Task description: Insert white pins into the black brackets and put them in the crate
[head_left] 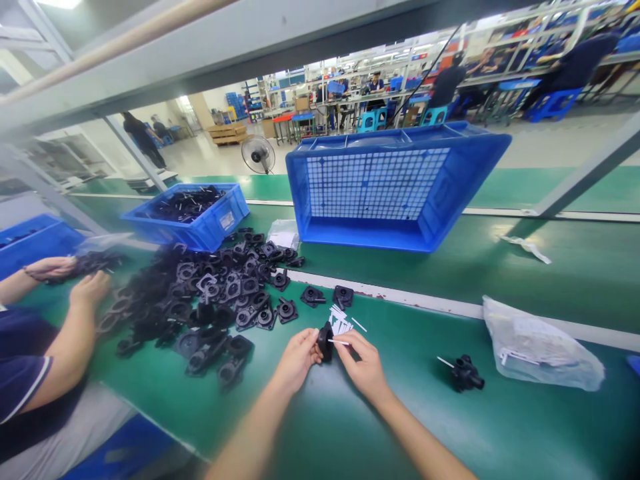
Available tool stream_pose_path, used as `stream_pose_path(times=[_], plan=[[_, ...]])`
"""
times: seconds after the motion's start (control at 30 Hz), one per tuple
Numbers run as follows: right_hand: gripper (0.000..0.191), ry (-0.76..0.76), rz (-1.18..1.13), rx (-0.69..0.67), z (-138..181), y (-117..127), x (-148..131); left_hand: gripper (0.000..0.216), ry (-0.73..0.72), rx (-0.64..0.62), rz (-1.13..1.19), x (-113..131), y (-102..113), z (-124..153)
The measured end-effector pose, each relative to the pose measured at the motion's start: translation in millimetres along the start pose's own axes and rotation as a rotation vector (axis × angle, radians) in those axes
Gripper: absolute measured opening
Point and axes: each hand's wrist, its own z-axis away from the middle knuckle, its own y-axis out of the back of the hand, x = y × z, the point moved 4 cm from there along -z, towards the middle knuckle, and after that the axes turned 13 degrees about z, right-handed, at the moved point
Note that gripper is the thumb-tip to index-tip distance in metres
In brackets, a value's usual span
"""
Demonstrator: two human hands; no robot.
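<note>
Left hand is pinching a black plastic part just above the green mat, and the right hand has its fingers closed on a thin white pin that touches the part. Only one pinned piece lies off to the right, so I'd say barely started. There are loose pins and a whole heap of black parts behind, with a blue crate beyond.

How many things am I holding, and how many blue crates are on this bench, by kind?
black part, in left hand: 1
white stick, in right hand: 1
solid-walled blue bins: 2
blue mesh crate: 1
Total: 4
</note>
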Motion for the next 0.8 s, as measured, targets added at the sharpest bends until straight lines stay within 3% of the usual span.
stream_pose_path(times=[0.53,0.8], plan=[[0.013,0.013,0.038,-0.009,0.5,0.0,-1.4,0.038,-0.014,-0.005,0.019,-1.3,-0.1,0.0],[0.014,0.116,0.152,0.042,3.0,-0.8,8.5,0.049,-0.052,0.037,0.027,-6.9,-2.1,-4.1]])
